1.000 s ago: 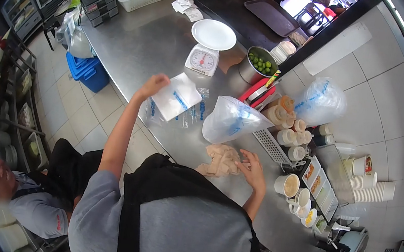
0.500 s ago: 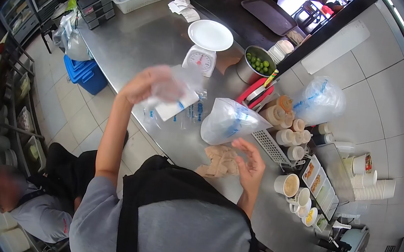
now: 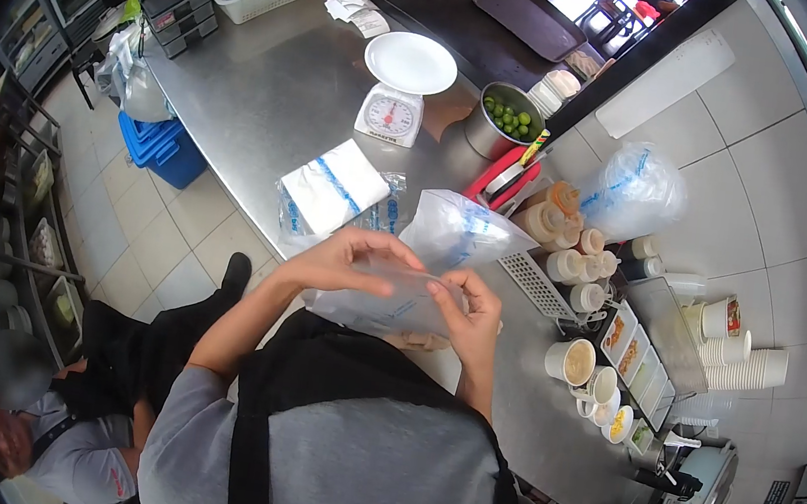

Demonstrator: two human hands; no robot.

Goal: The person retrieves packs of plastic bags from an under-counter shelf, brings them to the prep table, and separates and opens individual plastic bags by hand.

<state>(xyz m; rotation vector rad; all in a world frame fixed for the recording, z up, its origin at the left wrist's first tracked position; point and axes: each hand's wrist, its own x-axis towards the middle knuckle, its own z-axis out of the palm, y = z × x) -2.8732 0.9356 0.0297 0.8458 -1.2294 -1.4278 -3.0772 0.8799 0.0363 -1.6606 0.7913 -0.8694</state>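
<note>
In front of my apron I hold a thin clear plastic bag (image 3: 387,305) between both hands. My left hand (image 3: 347,260) curls over the bag's left side, its fingers closed on the film. My right hand (image 3: 469,310) pinches the upper right edge of the bag between thumb and fingers. Beyond the left hand lies a flat stack of white bags (image 3: 335,186) with blue print, on top of clear printed wrapping (image 3: 383,211). A bulging white plastic bag (image 3: 461,234) stands just past the right hand. A brown cloth (image 3: 421,341) is mostly hidden under the held bag.
A kitchen scale (image 3: 390,114) carries a white plate (image 3: 411,62). To its right stand a pot of green limes (image 3: 505,121), sauce bottles (image 3: 563,262) and a topping tray (image 3: 633,356). A co-worker (image 3: 90,425) sits low at the left, by a blue bin (image 3: 161,152).
My left hand has come back from the bag stack with a clear bag, toward my body. My right hand has moved left and now grips that bag too.
</note>
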